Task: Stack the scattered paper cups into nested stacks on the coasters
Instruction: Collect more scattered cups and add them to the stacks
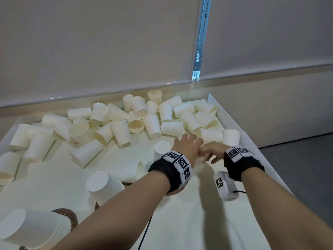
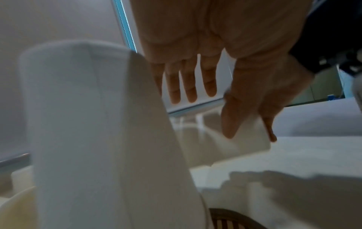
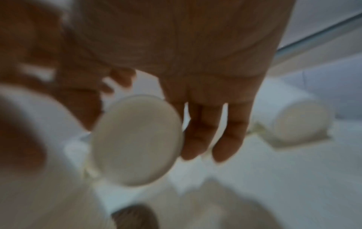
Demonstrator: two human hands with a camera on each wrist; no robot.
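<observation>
Many white paper cups (image 1: 153,129) lie scattered across the far half of the white table. Inverted nested stacks stand nearer: one at the lower left (image 1: 34,228) on a brown coaster (image 1: 67,214), one in the middle (image 1: 104,186), and one (image 1: 162,147) just left of my hands. My left hand (image 1: 189,139) reaches forward with straight fingers (image 2: 188,80) and holds nothing, beside the tall stack (image 2: 98,124). Close to its right, my right hand (image 1: 209,154) is spread and empty, its fingers (image 3: 227,136) next to a blurred cup bottom (image 3: 137,139).
The table's raised white edge (image 1: 234,121) runs along the right, with grey floor (image 1: 306,159) beyond it. A wall and window blind stand right behind the cup pile. A cup on its side (image 1: 210,135) and an inverted one (image 1: 231,137) sit just past my hands.
</observation>
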